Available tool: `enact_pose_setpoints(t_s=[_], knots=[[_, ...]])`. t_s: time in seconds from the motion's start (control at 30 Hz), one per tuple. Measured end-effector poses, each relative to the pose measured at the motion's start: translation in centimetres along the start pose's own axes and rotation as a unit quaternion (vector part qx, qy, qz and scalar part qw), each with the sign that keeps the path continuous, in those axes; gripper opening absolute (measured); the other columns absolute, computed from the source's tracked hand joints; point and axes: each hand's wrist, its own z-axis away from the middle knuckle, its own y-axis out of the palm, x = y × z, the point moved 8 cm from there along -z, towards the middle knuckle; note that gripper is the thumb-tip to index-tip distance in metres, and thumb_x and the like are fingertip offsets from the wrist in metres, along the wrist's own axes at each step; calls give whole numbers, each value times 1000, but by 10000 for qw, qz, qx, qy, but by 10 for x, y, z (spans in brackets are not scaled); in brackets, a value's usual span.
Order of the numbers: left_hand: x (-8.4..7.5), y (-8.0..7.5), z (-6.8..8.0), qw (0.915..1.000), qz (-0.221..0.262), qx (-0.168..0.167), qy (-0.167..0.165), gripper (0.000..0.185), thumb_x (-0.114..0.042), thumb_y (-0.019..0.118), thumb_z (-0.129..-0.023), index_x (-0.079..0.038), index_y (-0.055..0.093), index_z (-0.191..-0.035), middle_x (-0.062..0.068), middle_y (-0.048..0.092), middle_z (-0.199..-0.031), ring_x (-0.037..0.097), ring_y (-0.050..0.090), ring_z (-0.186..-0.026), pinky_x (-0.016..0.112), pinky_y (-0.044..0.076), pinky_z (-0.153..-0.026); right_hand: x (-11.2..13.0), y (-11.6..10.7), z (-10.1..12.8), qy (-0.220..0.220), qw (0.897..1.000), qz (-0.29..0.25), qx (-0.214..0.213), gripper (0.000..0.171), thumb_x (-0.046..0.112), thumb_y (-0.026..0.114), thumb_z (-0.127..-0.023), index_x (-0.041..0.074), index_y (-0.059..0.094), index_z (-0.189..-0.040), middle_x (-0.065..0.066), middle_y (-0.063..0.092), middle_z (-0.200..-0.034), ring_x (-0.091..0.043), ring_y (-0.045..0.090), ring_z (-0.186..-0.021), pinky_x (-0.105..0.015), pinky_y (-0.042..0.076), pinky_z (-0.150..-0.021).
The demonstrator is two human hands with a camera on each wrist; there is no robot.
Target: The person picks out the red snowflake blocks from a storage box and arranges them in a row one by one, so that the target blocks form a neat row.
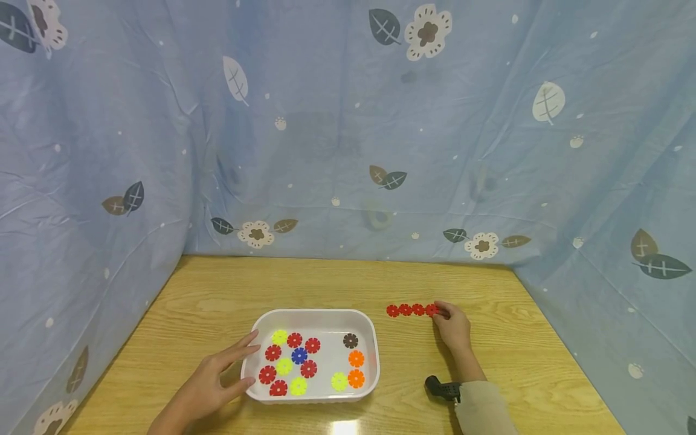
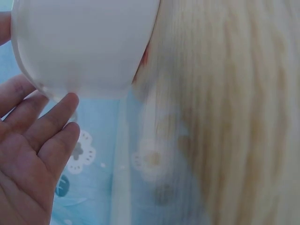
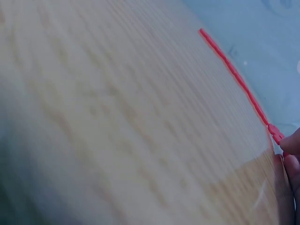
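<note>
Down at the near right there's a beige sleeve (image 1: 486,408) with a chunky black gadget (image 1: 449,390) by the cuff, over the pale wood-grain surface (image 1: 217,302). Across to the left, the left hand (image 1: 214,377) is spread pretty loose, thumb and fingertips touching the end of a white rectangular plastic tray (image 1: 333,350), not really gripping it. Scattered in the tray are loose notched plastic discs (image 1: 299,355) in red, yellow, orange, blue and dark brown. Bit further back, past the tray's right end, the right hand (image 1: 455,331) has thumb and finger brought together, pinching the right end of a straight row of flat red notched discs (image 1: 415,309). I count four, but fingertips cover part of the last one, so can't swear to it. Honestly, I'd go light on that pinch and hold the end disc level with its neighbours, 'cause a tilt or sideways tug could kink the row. Behind everything hangs light blue fabric (image 1: 337,139) with leaf and flower prints.
</note>
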Motion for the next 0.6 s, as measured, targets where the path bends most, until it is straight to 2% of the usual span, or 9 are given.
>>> enact_pose_setpoints(t_s=[0.17, 0.37, 0.6], knots=[[-1, 0, 0, 10000, -33, -62, 49, 44, -33, 67, -78, -25, 57, -120, -10, 42, -137, 8, 40, -124, 34, 42, -95, -2, 0, 0, 57, 9999, -98, -90, 35, 6, 56, -84, 1, 55, -120, -17, 58, -115, -27, 55, -104, -38, 48, -86], [2, 2, -1, 9999, 40, 59, -116, 44, -36, 65, -79, -27, 56, -121, -11, 40, -139, 17, 41, -125, 44, 44, -92, -5, -1, 1, 291, 9990, -334, -61, 39, 10, 56, -85, 1, 51, -123, -17, 56, -119, -27, 53, -107, -36, 47, -88], [0, 0, 0, 10000, -41, -39, 61, 45, -34, 67, -78, -25, 56, -121, -10, 41, -138, 7, 40, -125, 39, 44, -93, -3, -4, 6, 380, 9976, -569, 64, 43, 11, 55, -86, 0, 46, -127, -19, 53, -122, -27, 51, -112, -30, 47, -90]])
